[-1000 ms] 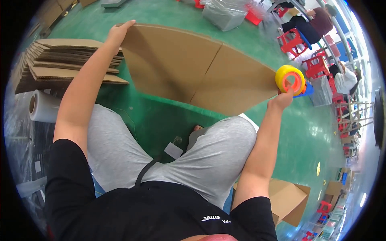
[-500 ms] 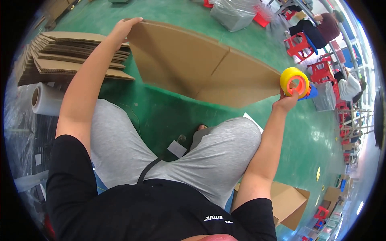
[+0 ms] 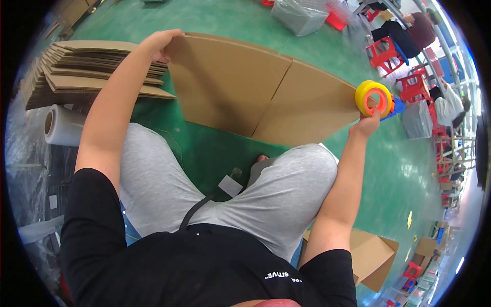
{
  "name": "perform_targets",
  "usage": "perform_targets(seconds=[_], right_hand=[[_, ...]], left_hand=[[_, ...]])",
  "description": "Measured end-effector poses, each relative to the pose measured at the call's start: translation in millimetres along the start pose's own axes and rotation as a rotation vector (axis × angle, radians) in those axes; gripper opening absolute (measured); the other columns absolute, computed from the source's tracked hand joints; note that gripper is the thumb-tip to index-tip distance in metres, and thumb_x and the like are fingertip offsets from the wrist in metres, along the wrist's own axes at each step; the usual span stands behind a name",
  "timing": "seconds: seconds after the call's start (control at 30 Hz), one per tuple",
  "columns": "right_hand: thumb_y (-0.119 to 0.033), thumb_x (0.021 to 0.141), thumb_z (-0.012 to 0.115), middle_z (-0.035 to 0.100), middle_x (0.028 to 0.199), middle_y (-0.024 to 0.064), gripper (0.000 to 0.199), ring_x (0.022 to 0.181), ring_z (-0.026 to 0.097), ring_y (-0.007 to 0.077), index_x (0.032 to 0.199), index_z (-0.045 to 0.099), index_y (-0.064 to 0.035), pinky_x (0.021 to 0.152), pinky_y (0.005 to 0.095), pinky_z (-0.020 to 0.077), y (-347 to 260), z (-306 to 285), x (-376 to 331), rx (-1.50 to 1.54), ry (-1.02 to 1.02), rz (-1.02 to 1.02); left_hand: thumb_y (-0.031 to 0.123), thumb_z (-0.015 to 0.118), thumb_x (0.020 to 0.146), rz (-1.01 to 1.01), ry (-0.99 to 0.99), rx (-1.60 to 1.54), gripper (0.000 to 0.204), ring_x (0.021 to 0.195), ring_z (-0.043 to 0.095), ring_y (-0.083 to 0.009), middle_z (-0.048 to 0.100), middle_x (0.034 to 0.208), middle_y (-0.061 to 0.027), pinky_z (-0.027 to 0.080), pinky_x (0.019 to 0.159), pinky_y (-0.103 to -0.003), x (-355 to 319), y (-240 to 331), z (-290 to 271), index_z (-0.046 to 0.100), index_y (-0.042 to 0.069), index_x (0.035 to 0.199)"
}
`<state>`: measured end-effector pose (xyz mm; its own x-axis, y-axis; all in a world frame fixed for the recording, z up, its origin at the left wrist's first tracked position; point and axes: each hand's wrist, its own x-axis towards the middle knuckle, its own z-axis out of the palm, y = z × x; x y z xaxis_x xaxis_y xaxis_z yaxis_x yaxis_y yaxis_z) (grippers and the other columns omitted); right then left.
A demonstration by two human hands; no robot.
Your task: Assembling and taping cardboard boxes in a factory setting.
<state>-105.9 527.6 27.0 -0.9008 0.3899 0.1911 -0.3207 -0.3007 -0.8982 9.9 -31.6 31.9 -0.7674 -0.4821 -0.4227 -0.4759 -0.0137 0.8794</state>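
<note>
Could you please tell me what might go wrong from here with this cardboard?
The right grip holds a yellow tape roll at one end of the cardboard, so that end might slip. The crease runs between both ends, so the cardboard could fold there. The left grip is close, in this view, to a stack of flat sheets with uneven edges, which it might knock.

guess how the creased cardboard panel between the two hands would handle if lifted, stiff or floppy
The creased cardboard panel would probably feel stiff, since each half looks nearly flat. It may hinge along the dark slanting crease. It's likely light for its size, as its top edge looks thin.
</note>
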Motion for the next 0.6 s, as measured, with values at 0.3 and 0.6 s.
perform_targets(seconds=[0.3, 0.6], right_hand=[[-0.019, 0.090, 0.051, 0.056, 0.126, 0.0136, 0.046, 0.119, 0.055, 0.0252, 0.130, 0.047, 0.0027, 0.100, 0.0398, 0.0453, 4, -9, 4, 0.056, -0.123, -0.048], [-0.040, 0.071, 0.057, 0.059, 0.110, 0.0060, 0.057, 0.094, 0.055, 0.0218, 0.119, 0.052, -0.0101, 0.071, 0.0320, 0.0369, -4, -12, 11, 0.504, -0.034, -0.001]], left_hand=[[0.038, 0.068, 0.082, -0.075, 0.179, -0.087, 0.050, 0.113, 0.052, -0.0311, 0.054, 0.122, -0.0123, 0.048, 0.088, -0.049, -16, 13, -6, 0.056, 0.008, 0.119], [0.032, 0.065, 0.084, -0.021, 0.089, 0.287, 0.046, 0.111, 0.051, -0.0270, 0.055, 0.123, -0.0111, 0.047, 0.084, -0.049, -35, 23, -40, 0.055, 0.008, 0.122]])
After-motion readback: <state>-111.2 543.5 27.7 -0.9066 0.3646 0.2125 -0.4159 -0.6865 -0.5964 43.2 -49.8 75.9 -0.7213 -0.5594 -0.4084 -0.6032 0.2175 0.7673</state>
